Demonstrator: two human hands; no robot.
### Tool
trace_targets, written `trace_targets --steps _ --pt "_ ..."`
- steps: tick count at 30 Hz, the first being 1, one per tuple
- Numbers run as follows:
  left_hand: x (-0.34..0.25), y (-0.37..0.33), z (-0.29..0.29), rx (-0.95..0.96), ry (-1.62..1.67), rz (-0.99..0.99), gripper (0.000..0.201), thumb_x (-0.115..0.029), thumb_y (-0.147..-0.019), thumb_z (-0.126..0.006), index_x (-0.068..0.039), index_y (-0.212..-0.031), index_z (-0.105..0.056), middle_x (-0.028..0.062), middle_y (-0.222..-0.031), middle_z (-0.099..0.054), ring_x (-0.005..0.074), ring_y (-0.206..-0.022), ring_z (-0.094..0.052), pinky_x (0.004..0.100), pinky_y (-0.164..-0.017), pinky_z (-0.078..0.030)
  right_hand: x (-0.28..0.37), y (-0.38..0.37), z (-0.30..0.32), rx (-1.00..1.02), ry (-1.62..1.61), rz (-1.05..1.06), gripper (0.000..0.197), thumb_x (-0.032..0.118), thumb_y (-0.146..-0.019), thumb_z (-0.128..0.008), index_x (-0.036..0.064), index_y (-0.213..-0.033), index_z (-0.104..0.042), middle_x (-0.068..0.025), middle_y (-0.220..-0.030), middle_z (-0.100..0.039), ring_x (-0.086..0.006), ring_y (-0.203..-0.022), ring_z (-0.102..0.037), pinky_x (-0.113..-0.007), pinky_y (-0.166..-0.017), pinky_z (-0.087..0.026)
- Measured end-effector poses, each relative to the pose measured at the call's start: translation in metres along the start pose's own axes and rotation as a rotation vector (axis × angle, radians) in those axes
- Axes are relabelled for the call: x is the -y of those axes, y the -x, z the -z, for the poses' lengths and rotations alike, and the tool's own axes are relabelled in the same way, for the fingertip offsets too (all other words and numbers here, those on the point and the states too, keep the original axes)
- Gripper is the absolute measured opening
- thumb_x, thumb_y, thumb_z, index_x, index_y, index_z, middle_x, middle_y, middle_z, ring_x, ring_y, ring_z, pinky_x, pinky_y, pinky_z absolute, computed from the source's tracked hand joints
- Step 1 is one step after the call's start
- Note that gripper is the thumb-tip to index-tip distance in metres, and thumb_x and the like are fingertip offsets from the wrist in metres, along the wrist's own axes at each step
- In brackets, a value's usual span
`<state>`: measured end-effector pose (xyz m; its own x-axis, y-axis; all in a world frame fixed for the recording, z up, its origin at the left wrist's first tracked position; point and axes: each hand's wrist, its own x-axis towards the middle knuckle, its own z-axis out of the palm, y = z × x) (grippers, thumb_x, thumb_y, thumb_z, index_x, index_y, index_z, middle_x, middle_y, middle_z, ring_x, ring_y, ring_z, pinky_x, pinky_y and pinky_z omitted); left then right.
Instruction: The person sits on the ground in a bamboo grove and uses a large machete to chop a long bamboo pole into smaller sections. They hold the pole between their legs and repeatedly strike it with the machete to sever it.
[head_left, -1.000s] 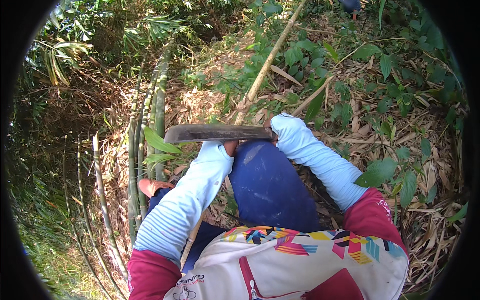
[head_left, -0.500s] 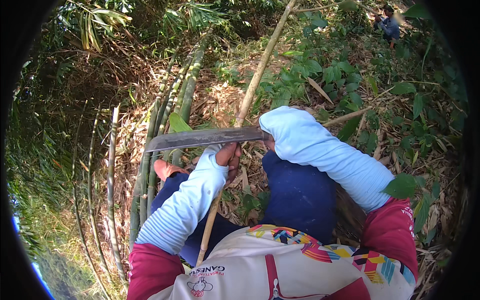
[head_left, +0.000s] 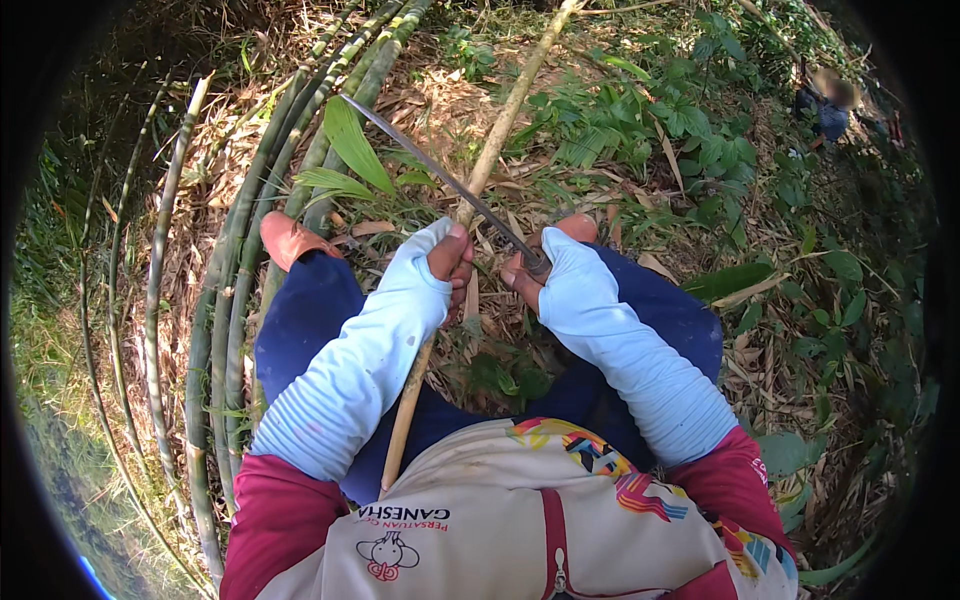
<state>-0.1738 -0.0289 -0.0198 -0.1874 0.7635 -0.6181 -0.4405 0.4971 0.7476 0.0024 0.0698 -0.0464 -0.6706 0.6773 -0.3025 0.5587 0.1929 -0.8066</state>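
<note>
My left hand [head_left: 452,268] is wrapped round a long, pale tan pole [head_left: 513,112], which slants from my waist up past the top edge. In my closed right hand [head_left: 524,277] is the handle of a machete [head_left: 428,162]. Its dark blade points up and left, crossing the pole just above my left hand. I cannot tell whether the blade touches the pole. Most of the machete's handle is hidden by my fingers and the light blue sleeve.
Several long green bamboo stems [head_left: 236,238] curve along the left side. A cut upright stem [head_left: 165,200] stands beyond them. Dry leaves cover the ground between my feet, with leafy plants [head_left: 715,140] at right. Another person [head_left: 828,108] is at the far right.
The machete has turned from nearly level to a steep slant, its tip going upward. My right hand has come down, closer to my left, which still grips the pole. My view has tilted downward.
</note>
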Motion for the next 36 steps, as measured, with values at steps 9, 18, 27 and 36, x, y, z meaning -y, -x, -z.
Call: trace_targets --steps 9,18,27,36 --pt "0.034 -0.014 0.001 -0.155 0.145 0.103 0.019 -0.022 -0.099 -0.060 -0.005 -0.093 -0.052 0.0032 -0.072 -0.050 0.0130 -0.054 -0.045 0.0284 -0.046 -0.033 -0.003 -0.016 -0.002 0.036 0.235 0.254 0.025 0.007 -0.071 -0.078 0.0059 -0.088 -0.060 -0.0156 -0.082 -0.061 -0.0375 -0.079 -0.062 -0.043 -0.067 -0.050" --pt "0.037 -0.018 0.016 0.032 -0.069 0.298 0.032 -0.035 -0.100 -0.050 -0.006 -0.092 -0.060 0.0027 -0.056 -0.051 0.0141 -0.048 -0.049 0.0290 -0.044 -0.038 -0.015 -0.020 -0.001 0.041 0.341 0.275 0.026 0.007 -0.066 -0.079 0.0087 -0.077 -0.056 -0.0121 -0.075 -0.058 -0.0364 -0.079 -0.060 -0.046 -0.066 -0.048" --pt "0.062 -0.023 0.012 -0.051 -0.204 0.343 0.041 -0.046 -0.101 -0.049 -0.007 -0.092 -0.060 0.0008 -0.058 -0.051 0.0122 -0.046 -0.047 0.0276 -0.044 -0.036 -0.023 -0.019 0.000 0.182 0.291 0.199 0.022 0.006 -0.069 -0.075 0.0079 -0.080 -0.055 -0.0138 -0.079 -0.058 -0.0384 -0.080 -0.060 -0.046 -0.068 -0.048" --pt "0.069 -0.025 0.010 -0.116 -0.184 0.347 0.029 -0.033 -0.099 -0.053 -0.005 -0.091 -0.060 0.0007 -0.060 -0.053 0.0104 -0.049 -0.046 0.0270 -0.047 -0.037 -0.023 -0.016 -0.003 0.262 0.169 0.107 0.021 0.010 -0.076 -0.073 0.0050 -0.086 -0.055 -0.0194 -0.084 -0.059 -0.0413 -0.083 -0.061 -0.047 -0.071 -0.048"
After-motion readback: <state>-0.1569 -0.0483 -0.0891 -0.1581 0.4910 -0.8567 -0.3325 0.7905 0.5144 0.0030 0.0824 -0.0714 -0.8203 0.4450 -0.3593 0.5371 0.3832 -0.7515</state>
